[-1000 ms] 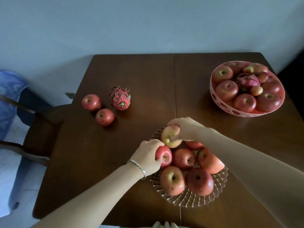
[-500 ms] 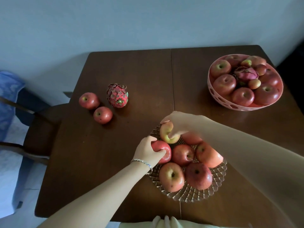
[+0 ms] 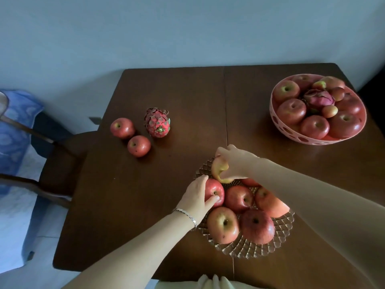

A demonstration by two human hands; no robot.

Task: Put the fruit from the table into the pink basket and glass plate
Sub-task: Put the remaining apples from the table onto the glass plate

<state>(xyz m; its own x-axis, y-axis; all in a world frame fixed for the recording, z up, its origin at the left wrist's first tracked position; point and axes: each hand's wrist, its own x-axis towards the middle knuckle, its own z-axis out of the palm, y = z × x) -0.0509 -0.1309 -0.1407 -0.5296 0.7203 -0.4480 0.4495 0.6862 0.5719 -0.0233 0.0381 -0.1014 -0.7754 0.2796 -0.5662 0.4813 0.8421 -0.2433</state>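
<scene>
The glass plate (image 3: 268, 246) lies near the table's front edge with several red apples on it. My left hand (image 3: 196, 198) grips a red apple (image 3: 216, 190) at the plate's left rim. My right hand (image 3: 234, 161) holds a yellowish apple (image 3: 217, 168) at the plate's far rim. On the left of the table lie two red apples (image 3: 122, 128) (image 3: 139, 146) and a dragon fruit (image 3: 158, 126). The pink basket (image 3: 291, 131) at the far right holds several apples, a dragon fruit and small fruits.
The dark wooden table (image 3: 177, 97) has a seam down its middle. A wooden chair (image 3: 62, 159) stands at its left side, with a blue cloth (image 3: 14, 126) beyond it. A pale wall runs behind the table.
Both hands stay on their apples at the plate. The right hand's apple has tipped slightly lower against the plate's far rim. The view has shifted a little.
</scene>
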